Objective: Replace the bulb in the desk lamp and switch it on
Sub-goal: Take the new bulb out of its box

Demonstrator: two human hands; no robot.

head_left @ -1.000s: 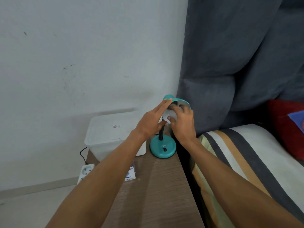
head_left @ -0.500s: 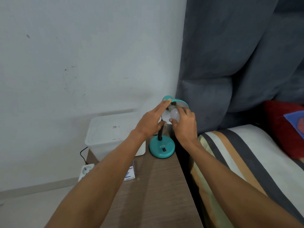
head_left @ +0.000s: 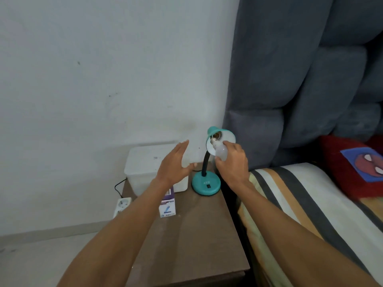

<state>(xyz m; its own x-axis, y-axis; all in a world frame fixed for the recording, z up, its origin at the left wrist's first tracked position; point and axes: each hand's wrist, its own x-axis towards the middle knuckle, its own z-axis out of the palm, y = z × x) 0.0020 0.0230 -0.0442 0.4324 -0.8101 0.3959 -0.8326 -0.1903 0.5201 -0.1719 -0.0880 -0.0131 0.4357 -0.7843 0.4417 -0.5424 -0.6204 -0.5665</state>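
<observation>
Your right hand (head_left: 232,162) grips the white bulb (head_left: 221,151), fingers wrapped around its glass, with the metal screw base pointing up toward the lamp's socket (head_left: 216,135). The base sits just at the mouth of the socket, inside the shade; whether the threads touch the socket you cannot tell from here. Your left hand (head_left: 173,164) hangs free to the left of the lamp, palm turned inward, fingers spread and straight, gripping nothing and touching nothing. The desk lamp (head_left: 205,184) stands on its round teal base at the back right corner of the wooden bedside table (head_left: 186,241), its black neck curving up to the teal shade (head_left: 220,134), whose white inside faces you. A dark switch shows on the front of the base. Behind your left hand a frosted plastic box (head_left: 145,162) rests on the table against the wall, and a small bulb carton (head_left: 167,206) stands just in front of it, partly hidden by your left forearm. A white power strip (head_left: 121,206) lies on the floor left of the table, a black cable rising from it. To the right, a striped mattress (head_left: 300,204) meets a padded grey headboard (head_left: 300,79).
</observation>
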